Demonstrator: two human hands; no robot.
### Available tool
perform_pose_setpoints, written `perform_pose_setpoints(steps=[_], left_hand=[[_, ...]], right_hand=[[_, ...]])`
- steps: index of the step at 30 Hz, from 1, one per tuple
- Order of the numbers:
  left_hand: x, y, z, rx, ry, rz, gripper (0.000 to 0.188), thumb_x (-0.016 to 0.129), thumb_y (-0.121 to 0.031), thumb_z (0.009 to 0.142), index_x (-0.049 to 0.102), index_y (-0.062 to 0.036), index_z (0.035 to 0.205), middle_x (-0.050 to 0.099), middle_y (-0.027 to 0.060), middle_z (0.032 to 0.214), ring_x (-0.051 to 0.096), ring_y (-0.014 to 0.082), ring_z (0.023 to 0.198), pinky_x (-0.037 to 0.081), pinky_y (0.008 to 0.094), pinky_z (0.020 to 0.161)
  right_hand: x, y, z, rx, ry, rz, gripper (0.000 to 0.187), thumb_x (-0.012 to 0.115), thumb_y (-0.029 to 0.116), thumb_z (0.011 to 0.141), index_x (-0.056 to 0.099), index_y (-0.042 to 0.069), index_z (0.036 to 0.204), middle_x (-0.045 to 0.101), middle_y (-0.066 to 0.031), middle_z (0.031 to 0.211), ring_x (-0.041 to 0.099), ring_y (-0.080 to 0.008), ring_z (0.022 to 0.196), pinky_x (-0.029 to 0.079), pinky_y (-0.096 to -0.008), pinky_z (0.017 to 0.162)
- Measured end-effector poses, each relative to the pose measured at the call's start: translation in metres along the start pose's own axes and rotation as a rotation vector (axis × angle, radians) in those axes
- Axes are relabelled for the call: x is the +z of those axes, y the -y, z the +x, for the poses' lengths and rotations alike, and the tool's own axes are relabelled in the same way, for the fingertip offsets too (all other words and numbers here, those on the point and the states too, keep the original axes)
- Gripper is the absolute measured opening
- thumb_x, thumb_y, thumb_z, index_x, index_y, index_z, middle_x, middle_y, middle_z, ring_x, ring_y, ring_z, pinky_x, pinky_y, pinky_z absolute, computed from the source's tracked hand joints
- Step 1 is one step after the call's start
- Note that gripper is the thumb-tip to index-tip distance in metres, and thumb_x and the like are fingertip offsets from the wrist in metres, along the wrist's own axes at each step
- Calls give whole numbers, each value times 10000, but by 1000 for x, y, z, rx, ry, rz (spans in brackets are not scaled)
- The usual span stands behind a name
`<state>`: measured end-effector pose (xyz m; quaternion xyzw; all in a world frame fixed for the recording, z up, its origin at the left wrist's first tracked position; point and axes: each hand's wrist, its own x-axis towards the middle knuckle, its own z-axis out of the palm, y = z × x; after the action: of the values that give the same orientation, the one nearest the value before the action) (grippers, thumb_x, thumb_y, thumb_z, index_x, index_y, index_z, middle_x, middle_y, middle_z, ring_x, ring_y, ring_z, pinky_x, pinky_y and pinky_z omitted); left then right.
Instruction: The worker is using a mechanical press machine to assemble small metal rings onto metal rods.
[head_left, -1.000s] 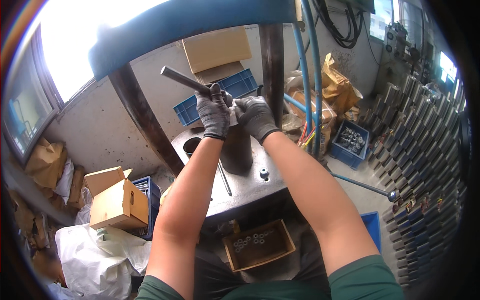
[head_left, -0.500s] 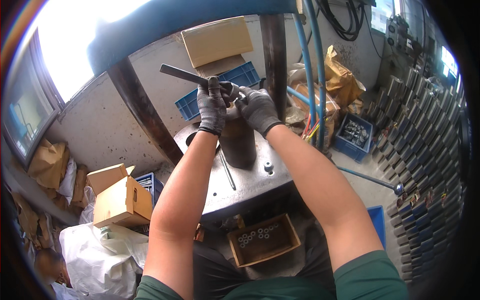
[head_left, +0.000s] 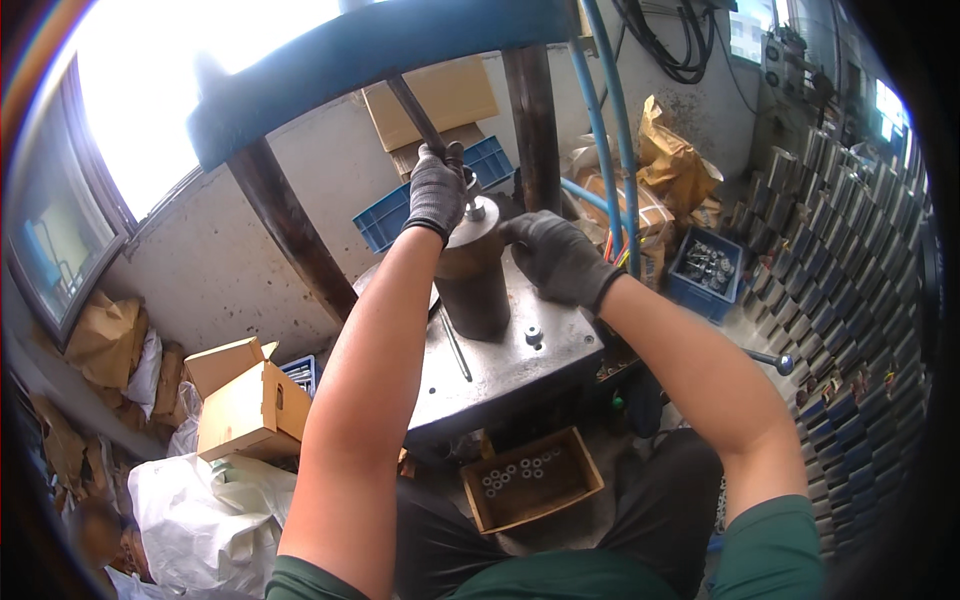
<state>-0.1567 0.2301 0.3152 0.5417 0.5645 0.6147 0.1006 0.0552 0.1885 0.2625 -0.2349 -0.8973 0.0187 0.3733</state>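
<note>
My gloved left hand is closed around a dark metal bar, which slants up toward the blue crossbeam. Just below that hand, a small metal fitting stands on the pale round top of a thick dark cylinder. To the right of the cylinder is my gloved right hand, its fingers bent and largely turned from view; whether they grip anything is hidden. On the metal table lie a thin rod and a small ringed metal part.
A blue crossbeam on dark posts spans overhead. Below the table, a wooden box holds several small rings. Stacked metal pieces and a blue bin of parts stand right; an open carton sits left.
My right hand has moved away from the fitting, right and toward me. The bar in my left hand has swung from pointing left to pointing up. The fitting now stands on the cylinder.
</note>
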Motion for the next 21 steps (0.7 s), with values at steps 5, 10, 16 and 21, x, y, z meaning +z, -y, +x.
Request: perform_pose_setpoints(steps=[5,10,16,21], left_hand=[[7,0,1,8,-65,129,247,579,-281,1075,506,-50,1123,566,65,678,585,171,529,527,327,483],[14,-5,-1,-83,-85,31,230,571,-268,1081,470,-61,1082,512,37,652,543,158,510,456,327,431],[18,-13,-7,-60,-128,123,254,577,-283,1078,484,-48,1103,539,38,649,565,166,521,472,341,448],[14,-31,-17,-75,-136,142,302,581,-340,1067,506,-48,1096,587,74,643,626,208,532,493,380,475]], right_hand=[[-118,28,-99,-46,522,-420,159,630,150,843,711,93,968,717,-106,953,698,-288,948,564,-425,866],[-220,22,-182,193,721,-661,208,662,261,850,749,75,821,703,-125,863,682,-324,882,544,-462,850],[-229,-4,-245,353,381,-341,126,714,125,823,719,14,881,676,-160,882,672,-368,884,552,-453,822],[-208,-28,-203,179,-126,-372,265,706,29,829,682,26,1093,675,-172,1040,688,-363,931,573,-408,831]])
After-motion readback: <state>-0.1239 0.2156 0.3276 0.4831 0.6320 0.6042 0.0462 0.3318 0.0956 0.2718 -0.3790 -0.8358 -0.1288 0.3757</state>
